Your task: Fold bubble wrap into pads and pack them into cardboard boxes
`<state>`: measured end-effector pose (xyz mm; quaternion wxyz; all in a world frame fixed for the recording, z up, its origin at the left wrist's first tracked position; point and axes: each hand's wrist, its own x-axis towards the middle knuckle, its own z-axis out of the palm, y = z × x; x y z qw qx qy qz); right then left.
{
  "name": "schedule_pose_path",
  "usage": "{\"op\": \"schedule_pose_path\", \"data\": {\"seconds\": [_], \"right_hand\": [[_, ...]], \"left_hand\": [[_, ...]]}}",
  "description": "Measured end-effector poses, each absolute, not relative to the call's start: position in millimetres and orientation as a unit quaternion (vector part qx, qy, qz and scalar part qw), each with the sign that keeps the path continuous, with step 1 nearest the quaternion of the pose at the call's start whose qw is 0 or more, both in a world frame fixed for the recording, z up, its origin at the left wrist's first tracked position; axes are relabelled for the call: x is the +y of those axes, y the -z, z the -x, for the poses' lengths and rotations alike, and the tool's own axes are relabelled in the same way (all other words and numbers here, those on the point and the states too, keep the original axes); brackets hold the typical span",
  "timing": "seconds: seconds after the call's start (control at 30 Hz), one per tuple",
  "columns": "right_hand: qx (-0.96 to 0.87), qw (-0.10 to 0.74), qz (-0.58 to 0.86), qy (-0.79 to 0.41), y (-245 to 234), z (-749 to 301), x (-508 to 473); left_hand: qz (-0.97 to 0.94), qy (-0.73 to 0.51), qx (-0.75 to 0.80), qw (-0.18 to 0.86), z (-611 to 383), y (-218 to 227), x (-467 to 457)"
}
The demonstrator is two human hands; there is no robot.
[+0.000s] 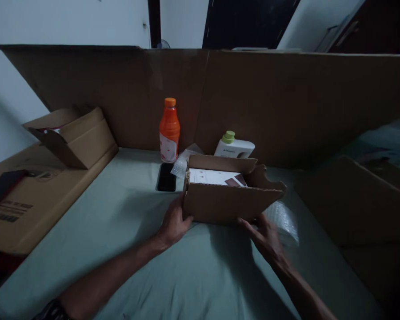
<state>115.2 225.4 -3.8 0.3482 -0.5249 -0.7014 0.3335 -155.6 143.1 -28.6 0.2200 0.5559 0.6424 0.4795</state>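
Note:
An open cardboard box [231, 203] is between my hands, over the green sheet. My left hand [174, 223] grips its lower left corner, thumb on the front wall. Under the lower right edge my right hand [264, 232] is closed on the box, with part of its fingers hidden. Inside lies a white box [211, 177] with brown shapes printed on it. Bubble wrap [284, 222] shows behind my right hand, and another piece of clear bubble wrap [183, 163] lies past the box's left side.
Behind stand an orange bottle [170, 129] and a white bottle with a green cap [235, 146]. A black phone [166, 178] lies left of the box. Cardboard boxes [86, 138] flank the left, more cardboard [346, 200] the right. A tall cardboard panel [286, 98] closes the back.

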Motion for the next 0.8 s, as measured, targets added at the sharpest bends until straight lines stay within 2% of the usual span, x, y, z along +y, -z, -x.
{"op": "schedule_pose_path", "data": {"seconds": [0.13, 0.43, 0.8], "right_hand": [[-0.684, 0.362, 0.531, -0.347, 9.7, -101.4, 241.6], [-0.711, 0.361, 0.474, -0.374, 13.3, -42.1, 245.1], [-0.7, 0.366, 0.49, -0.368, 16.3, -49.7, 254.1]], "left_hand": [[-0.547, -0.491, 0.636, 0.234, 167.6, 28.2, 166.6], [-0.514, -0.498, 0.673, 0.186, 213.1, 30.6, 155.4], [-0.543, -0.494, 0.656, 0.174, 206.1, 38.2, 158.7]]}}
